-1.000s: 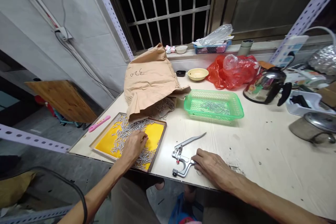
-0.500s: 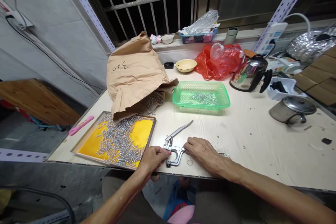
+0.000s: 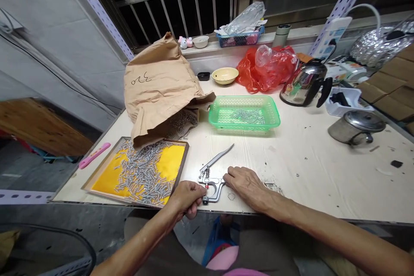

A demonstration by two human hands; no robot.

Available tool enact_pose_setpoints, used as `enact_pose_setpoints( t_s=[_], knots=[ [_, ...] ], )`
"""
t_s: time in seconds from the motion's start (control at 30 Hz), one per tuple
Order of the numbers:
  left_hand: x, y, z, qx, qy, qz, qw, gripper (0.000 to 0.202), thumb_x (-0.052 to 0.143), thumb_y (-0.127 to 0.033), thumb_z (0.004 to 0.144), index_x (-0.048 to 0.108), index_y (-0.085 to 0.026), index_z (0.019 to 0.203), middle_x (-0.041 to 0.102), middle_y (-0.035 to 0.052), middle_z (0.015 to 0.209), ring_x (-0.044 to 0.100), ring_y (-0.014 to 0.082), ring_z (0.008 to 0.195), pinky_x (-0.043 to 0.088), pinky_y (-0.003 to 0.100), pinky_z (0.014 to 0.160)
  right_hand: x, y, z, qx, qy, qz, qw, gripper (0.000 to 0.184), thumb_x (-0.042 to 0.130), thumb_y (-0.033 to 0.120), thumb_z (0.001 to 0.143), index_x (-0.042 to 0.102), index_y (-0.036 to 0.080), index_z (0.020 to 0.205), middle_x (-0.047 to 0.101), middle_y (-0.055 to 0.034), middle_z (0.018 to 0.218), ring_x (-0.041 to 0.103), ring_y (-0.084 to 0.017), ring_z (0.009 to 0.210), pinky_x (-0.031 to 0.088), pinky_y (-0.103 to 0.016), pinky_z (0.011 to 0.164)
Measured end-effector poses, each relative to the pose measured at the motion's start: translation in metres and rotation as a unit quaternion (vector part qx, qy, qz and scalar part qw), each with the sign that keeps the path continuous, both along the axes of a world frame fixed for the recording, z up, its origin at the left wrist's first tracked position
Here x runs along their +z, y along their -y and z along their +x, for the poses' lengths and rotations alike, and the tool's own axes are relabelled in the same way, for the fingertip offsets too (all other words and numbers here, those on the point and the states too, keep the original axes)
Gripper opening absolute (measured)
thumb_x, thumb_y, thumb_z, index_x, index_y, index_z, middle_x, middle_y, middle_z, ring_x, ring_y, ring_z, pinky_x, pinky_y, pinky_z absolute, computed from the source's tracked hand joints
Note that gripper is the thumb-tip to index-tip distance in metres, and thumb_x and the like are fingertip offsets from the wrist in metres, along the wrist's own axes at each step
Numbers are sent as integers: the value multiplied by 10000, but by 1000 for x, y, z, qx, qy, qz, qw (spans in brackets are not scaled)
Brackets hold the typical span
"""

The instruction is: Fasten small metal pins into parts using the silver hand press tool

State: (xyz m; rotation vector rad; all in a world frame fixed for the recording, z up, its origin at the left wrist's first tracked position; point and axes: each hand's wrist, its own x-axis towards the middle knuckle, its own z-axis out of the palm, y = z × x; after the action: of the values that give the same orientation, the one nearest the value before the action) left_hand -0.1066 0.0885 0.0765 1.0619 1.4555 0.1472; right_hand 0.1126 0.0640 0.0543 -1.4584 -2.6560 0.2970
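The hand pliers (image 3: 215, 189) lie on the table (image 3: 310, 172) near its front edge, between the 2 hands. The lever is raised away from the frame, so the current press stroke appears not yet made. The left hand (image 3: 187, 197) is at the mouth of the pliers, beside the red tip, with thumb and fingertips together; whether a piece is pinched there cannot be told. The right hand (image 3: 246, 185) has its fingers curled together over the rear of the frame, apart from the raised lever. Stock remains plentiful: loose metal pieces (image 3: 145, 177) cover much of the yellow-lined tray (image 3: 185, 157) at the left, and more show in the mouth of the paper bag (image 3: 158, 82) behind it. The green basket (image 3: 244, 127), beyond the pliers, contains a smaller batch (image 3: 247, 116) of similar pieces. If that batch is the completed output, the work is judged to be at an early stage, with most pieces left to handle; whether the basket pieces differ from those in the tray is too small to tell.
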Motion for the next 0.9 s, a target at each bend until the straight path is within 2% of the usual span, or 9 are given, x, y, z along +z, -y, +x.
enact_pose_setpoints(
  t_s=[0.13,0.23,0.4,0.47,0.53,0.63,0.7,0.77,0.9],
  knots=[
    [-2,0,-2,20,27,-54,998,432,700,-534,548,531,-143,624,511,-57,439,380,42,270,214,169,281,1,1,-1,9,7,7,1000,128,408,129,914,522,188,925,523,-52,913,465,-176,780,313,-306,649],
    [-4,0,-3,32,35,-55,997,439,717,-527,539,540,-140,648,528,-56,448,396,43,271,212,165,277,1,2,-1,17,6,17,1000,131,406,118,908,519,183,922,522,-56,905,469,-183,788,327,-311,657],
    [-2,-2,-2,0,19,-61,998,430,723,-499,550,573,-124,699,551,-45,453,429,50,284,235,155,275,8,3,-2,9,9,-5,1000,161,432,74,875,520,193,939,530,-52,925,489,-186,804,358,-309,668],
    [0,-2,-1,-3,14,-60,998,420,717,-492,560,573,-125,703,548,-51,453,437,48,289,244,149,277,13,1,-1,-1,0,-27,1000,129,443,118,890,532,198,938,540,-55,950,500,-183,826,376,-305,688],
    [3,-1,0,-1,15,-55,998,417,713,-488,566,572,-127,719,547,-58,459,448,46,296,254,143,280,17,-4,3,-10,-24,-29,999,126,481,236,903,541,201,1008,536,-86,1087,502,-206,939,396,-331,760],
    [5,1,2,-13,13,-46,999,411,707,-488,572,567,-129,714,551,-59,465,457,46,297,264,138,277,17,-18,13,-13,-41,-5,999,605,634,483,776,440,185,1265,325,-178,1406,331,-322,1242,331,-458,945],
    [4,3,2,-26,6,-37,999,397,697,-490,582,554,-131,670,548,-53,459,461,49,296,270,138,274,12,-29,19,-2,-20,-16,1000,920,693,606,645,347,142,1361,193,-224,1474,163,-384,1335,231,-533,1018],
    [4,4,2,-34,-1,-27,999,390,686,-494,595,540,-135,633,540,-50,448,467,53,297,276,138,273,8,-39,24,17,-1,-39,999,1041,682,675,590,319,111,1386,196,-237,1474,97,-400,1354,163,-564,1046],
    [3,5,2,-43,-13,-20,999,396,677,-509,592,530,-142,612,522,-52,426,473,62,298,281,140,272,7,-52,28,51,-2,-39,998,1093,648,712,573,293,94,1401,301,-224,1422,154,-401,1332,142,-579,1049]
  ],
)
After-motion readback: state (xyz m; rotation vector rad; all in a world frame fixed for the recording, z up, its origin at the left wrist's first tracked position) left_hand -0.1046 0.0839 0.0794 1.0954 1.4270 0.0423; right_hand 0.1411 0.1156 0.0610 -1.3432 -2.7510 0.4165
